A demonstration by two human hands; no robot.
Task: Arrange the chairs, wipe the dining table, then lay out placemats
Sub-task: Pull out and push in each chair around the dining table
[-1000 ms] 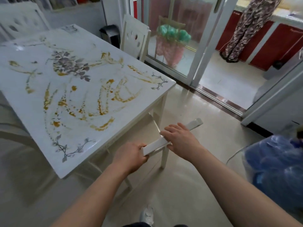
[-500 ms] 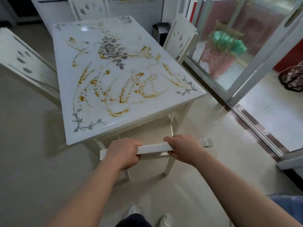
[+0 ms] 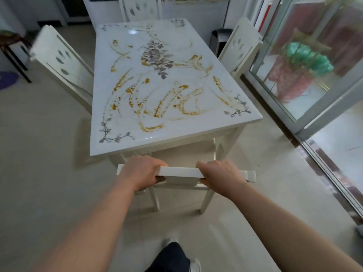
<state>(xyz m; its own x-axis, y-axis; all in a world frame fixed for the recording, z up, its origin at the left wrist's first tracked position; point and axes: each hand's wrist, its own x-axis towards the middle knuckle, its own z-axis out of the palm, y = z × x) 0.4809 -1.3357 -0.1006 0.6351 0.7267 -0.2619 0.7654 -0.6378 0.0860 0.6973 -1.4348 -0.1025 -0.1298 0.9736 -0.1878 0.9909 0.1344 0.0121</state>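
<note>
The pale tiled floor fills most of what I see. On it stands the white dining table, running lengthwise away from me, its short near end just beyond my hands. To the right a glass sliding door runs from near to far.

Four white chairs sit around the table. The left chair has its back close against the left long edge, and the right chair stands close to the right long edge, further back. The far chair shows only its back above the far end. The near chair is the one I hold. Its top rail lies across my view, just beside the table's near edge. Its rear legs are on the floor below my hands, and its front part goes under the tabletop, where I cannot see it.

My left hand is clamped on the left part of that rail, with the fingers curled over the top. My right hand grips the right part the same way. A bare stretch of rail shows between them.

Orange-brown smears streak the middle and near half of the tabletop, around a printed purple flower pattern. A dark stool stands at the far left, and a small dark bin sits behind the right chair. My shoe shows at the near edge.
</note>
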